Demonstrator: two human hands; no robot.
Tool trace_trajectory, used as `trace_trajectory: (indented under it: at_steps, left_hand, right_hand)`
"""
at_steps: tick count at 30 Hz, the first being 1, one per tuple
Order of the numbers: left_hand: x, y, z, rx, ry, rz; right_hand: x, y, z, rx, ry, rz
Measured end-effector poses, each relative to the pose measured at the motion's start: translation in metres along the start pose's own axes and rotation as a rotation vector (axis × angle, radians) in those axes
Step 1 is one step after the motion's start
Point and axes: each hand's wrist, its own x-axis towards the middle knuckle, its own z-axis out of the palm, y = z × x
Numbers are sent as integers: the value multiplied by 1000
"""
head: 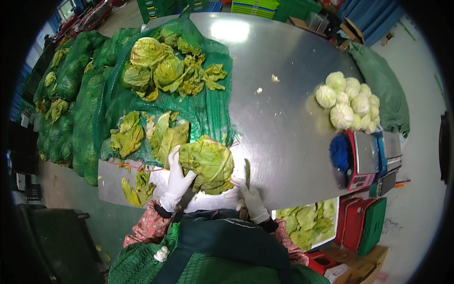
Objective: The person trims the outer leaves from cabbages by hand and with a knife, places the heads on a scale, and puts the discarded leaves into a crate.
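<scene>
A cabbage [209, 165] with yellowed, wilted outer leaves is at the front of the steel table, in front of my body. My left hand [179, 181], in a white glove, grips its left side with the thumb across the lower edge. On the other side, my gloved right hand [251, 198] holds a knife [247, 170] with its narrow blade pointing away from me. The right fingertips are against the cabbage's lower right edge. Loose yellow-green leaves [173, 138] lie just beyond my left hand on green mesh.
Untrimmed cabbages [168, 71] lie on the green mesh bag [212, 103], beside stacked full mesh sacks [88, 106]. Trimmed pale cabbages [342, 115] are piled at the right, near a red scale [365, 152]. A white-rimmed box [335, 227] of leaves stands below the table edge.
</scene>
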Motion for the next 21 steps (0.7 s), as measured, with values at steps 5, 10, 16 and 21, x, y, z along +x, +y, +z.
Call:
trace_trajectory:
  at_steps: [5,10,16,21]
  left_hand:
    - [-12,14,9,-387,-122,-141]
    - [-12,34,4,-74,-147,9]
    - [-14,41,28,-3,-111,118]
    - [-3,34,26,-29,-180,189]
  right_hand:
    - [-13,49,-5,270,105,-45]
    - [-20,58,-25,-187,241,-451]
    - [-8,-31,10,-853,327,-906]
    - [27,-20,-7,-593,485,-982]
